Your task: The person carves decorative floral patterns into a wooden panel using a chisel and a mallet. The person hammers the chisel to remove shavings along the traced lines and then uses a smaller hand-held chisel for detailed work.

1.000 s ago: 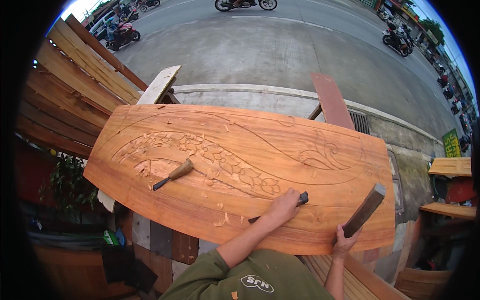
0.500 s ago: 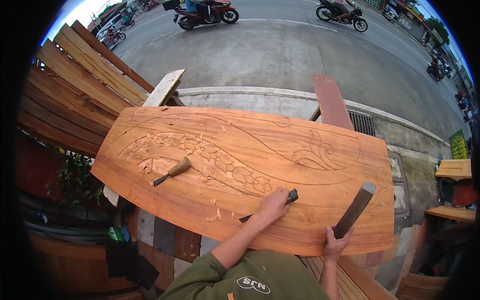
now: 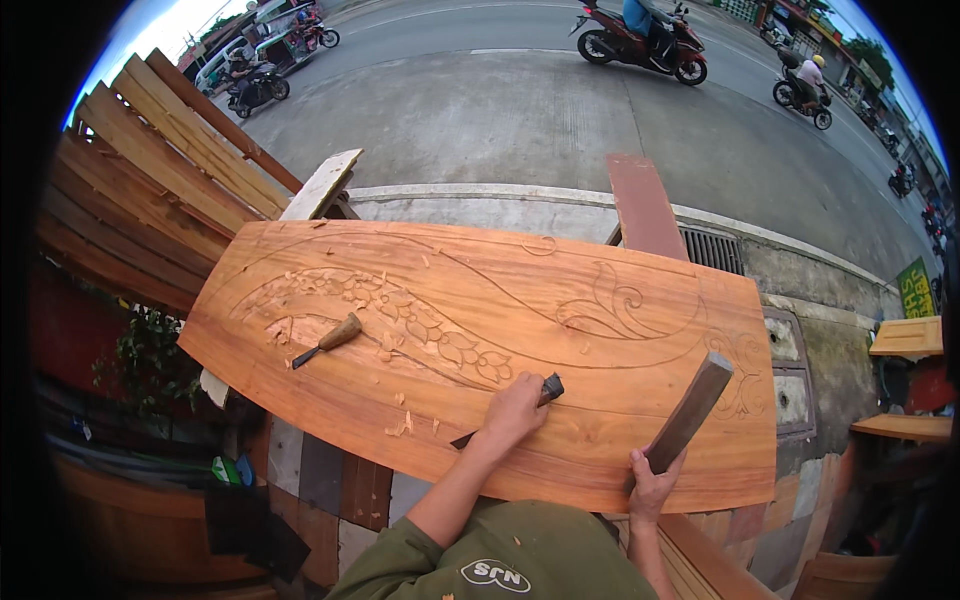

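A large wooden door panel (image 3: 600, 415) lies flat in front of me, with leaf, vine and flower lines cut and drawn on it. My left hand (image 3: 513, 405) is closed around a chisel (image 3: 551, 388); its dark handle end sticks out on the right, its blade points down-left over the panel. In my right hand (image 3: 655, 478), near the panel's front edge, I grip a thick squared wooden mallet (image 3: 692, 412) tilted up to the right. Another chisel (image 3: 330, 340), with a wooden handle and dark blade, rests among carved flowers and wood shavings (image 3: 400, 425).
Two planks, one whitish (image 3: 322, 183) and one reddish-brown (image 3: 645, 205), stick out beyond the panel's far edge. Long boards (image 3: 160, 165) lean at the left. Past a kerb and drain grate (image 3: 713, 250), motorcycles (image 3: 645, 42) travel on the road.
The whole bench scene has shifted slightly left in view. Both hands keep their grips and hardly move over the panel. On the road, the motorcycles have moved right.
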Demonstrator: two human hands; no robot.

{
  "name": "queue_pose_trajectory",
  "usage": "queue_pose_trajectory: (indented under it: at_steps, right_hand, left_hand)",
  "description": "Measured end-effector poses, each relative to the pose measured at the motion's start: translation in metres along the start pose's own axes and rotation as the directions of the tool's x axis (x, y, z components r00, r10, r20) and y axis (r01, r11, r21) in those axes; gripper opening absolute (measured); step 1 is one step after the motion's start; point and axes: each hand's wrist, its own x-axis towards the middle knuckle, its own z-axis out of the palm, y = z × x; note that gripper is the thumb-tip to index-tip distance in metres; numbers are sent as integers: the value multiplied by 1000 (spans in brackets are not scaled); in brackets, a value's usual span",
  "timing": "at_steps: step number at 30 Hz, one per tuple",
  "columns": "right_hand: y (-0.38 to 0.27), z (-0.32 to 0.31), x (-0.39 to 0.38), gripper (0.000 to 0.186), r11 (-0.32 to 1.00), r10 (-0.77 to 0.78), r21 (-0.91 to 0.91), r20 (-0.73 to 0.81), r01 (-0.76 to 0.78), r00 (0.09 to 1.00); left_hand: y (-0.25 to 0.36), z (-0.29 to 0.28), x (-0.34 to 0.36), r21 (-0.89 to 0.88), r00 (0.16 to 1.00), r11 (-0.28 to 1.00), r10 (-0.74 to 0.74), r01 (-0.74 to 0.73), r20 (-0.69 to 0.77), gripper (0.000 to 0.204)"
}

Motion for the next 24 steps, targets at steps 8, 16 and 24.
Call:
queue_pose_trajectory:
  at_steps: [8, 16, 24]
  right_hand:
    - [-3, 1, 9, 51, 976, 23, 218, 21, -27, 1000]
    - [-9, 1, 11, 43, 957, 76, 282, -7, -71, 997]
    - [-14, -1, 13, 48, 948, 114, 299, 19, -114, 993]
  left_hand:
    - [5, -3, 1, 14, 999, 999, -46, 46, 3, 28]
    - [7, -4, 1, 22, 999, 999, -41, 41, -1, 31]
    - [7, -4, 5, 14, 997, 997, -74, 74, 6, 29]
